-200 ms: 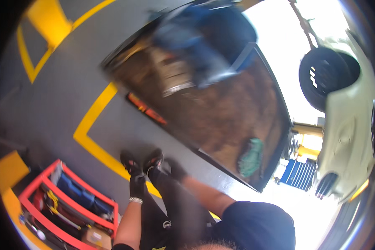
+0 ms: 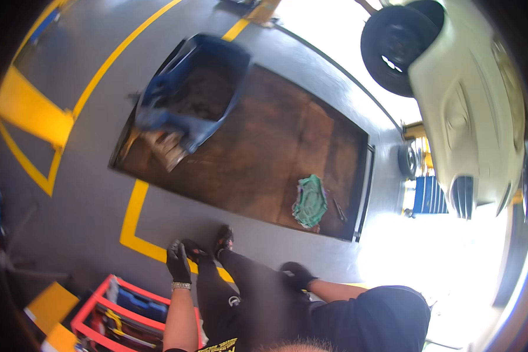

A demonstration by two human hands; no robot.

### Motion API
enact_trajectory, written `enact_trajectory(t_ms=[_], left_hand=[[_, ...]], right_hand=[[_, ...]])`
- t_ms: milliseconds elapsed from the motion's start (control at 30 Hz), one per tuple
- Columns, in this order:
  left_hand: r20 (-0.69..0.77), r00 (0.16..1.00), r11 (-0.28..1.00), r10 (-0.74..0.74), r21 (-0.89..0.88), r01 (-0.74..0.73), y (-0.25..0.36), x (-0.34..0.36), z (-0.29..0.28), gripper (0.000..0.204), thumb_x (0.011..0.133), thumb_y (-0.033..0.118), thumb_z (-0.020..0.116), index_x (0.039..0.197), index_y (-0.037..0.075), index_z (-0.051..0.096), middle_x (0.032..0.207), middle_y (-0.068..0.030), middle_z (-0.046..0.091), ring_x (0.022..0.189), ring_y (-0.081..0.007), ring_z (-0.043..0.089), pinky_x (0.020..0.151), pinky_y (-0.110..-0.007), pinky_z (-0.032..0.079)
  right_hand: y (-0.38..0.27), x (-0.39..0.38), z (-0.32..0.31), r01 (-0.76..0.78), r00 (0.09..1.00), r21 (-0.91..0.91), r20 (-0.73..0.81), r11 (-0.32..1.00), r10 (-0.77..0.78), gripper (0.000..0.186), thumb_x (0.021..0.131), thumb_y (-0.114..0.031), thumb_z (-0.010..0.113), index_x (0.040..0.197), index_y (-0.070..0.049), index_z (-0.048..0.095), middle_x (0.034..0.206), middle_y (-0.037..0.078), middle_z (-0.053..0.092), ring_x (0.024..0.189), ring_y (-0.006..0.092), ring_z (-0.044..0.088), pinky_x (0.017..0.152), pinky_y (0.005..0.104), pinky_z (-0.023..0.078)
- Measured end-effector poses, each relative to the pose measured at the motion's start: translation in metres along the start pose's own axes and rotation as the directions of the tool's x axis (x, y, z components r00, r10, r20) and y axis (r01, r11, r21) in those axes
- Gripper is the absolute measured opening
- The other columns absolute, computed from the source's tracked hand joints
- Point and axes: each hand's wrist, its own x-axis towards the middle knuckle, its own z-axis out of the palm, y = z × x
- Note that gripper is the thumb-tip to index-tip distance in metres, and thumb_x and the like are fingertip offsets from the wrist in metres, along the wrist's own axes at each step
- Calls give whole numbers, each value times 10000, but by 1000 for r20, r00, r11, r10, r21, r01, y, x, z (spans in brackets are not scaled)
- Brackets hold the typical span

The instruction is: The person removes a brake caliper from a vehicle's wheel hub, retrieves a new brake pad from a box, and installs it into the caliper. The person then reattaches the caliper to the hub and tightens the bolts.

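Note:
My left hand [image 2: 178,262], in a black glove, hangs low in front of my left leg, above the yellow floor line. A grey patch shows by its fingers, but whether it holds anything I cannot make out. Dark against my trousers, my gloved right hand [image 2: 297,276] is beside my right thigh, its fingers not clear. Neither hand touches the brown-topped bench [image 2: 264,146] in front of me. On the bench's near right part lies a crumpled green cloth [image 2: 310,201], with a slim dark tool [image 2: 339,209] beside it.
A blue bin [image 2: 232,88] stands on the bench's left end, beside a crumpled pale packet [image 2: 165,149]. Close on my left is a red-framed tool cart [image 2: 108,293]. A raised pale car [image 2: 460,111] with its wheel [image 2: 387,50] is at right. A yellow post base [image 2: 32,108] stands far left.
My view has swung, so the bench and bin appear further left and the car nearer the middle. My right hand has moved back toward my thigh.

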Motion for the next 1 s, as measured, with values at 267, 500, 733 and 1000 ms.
enact_trajectory(t_ms=[267, 500, 733, 1000], left_hand=[[-325, 938, 951, -120, -309, 15, 231, 67, 129, 639, 1083, 418, 437, 1581, 53, 276, 1511, -169, 443, 1347, -287, 478, 1085, -362, 406], [-371, 926, 860, 73, 493, 130, 141, 170, 154, 617, 1083, 497, 358, 1525, 70, 410, 1450, -150, 536, 1295, -277, 547, 1025, -367, 464], [-320, 937, 923, 140, 385, -6, 221, 251, 146, 676, 1042, 578, 408, 1491, 79, 489, 1421, -227, 579, 1321, -296, 562, 987, -408, 508], [-440, 890, 979, 121, 200, -34, 316, 247, 181, 933, 952, 485, 666, 1546, -76, 215, 1400, -321, 516, 1209, -455, 592, 1009, -510, 494]], right_hand=[[138, -39, -180, -142, -1, 884, -450, 445, 893, 552, 1053, -491, 521, 1280, 10, 578, 1168, 188, 651, 1022, 327, 636, 905, 434, 509], [161, 52, -185, -446, 334, 767, -335, 461, 881, 707, 939, -685, 585, 1061, 12, 585, 795, 135, 649, 637, 248, 693, 583, 358, 552], [89, 62, -198, -460, 354, 773, -292, 437, 889, 661, 982, -625, 526, 1272, -31, 508, 1040, 284, 685, 1004, 509, 646, 859, 563, 499], [58, 68, -190, -248, 341, 882, -307, 400, 889, 488, 1017, -322, 620, 1380, -61, 424, 738, 118, 634, 445, 185, 576, 362, 312, 443]])
